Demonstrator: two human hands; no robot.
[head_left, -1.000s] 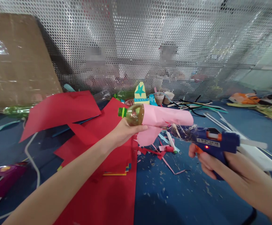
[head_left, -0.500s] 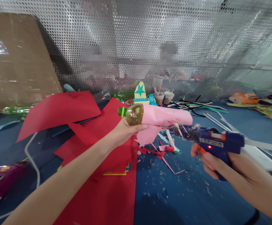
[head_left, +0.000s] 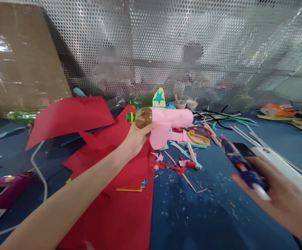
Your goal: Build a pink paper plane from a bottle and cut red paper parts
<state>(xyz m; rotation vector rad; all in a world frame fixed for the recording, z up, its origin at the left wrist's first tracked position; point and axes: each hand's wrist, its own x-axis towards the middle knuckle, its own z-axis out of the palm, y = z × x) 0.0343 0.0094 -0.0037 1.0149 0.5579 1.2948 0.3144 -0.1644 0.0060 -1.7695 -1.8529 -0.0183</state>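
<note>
Clamping green-capped bottle (head_left: pixel 144 117), wrapped in pink paper (head_left: pixel 170 118), level in left hand (head_left: pixel 136 140) above red sheets (head_left: pixel 114 166); gripping glue gun (head_left: pixel 238 161) in right hand (head_left: pixel 277 184), well apart. Note scissors (head_left: pixel 192 129) right of red sheets, yellow cutout (head_left: pixel 159 97) behind pink paper.

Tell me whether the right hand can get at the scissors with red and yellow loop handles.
Probably not as is: the right hand is occupied with a dark-blue plastic glue gun, though the handles of the scissors look uncovered.

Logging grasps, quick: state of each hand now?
Left hand: closed on the pink-wrapped bottle.
Right hand: closed, holding the blue glue gun.
</note>
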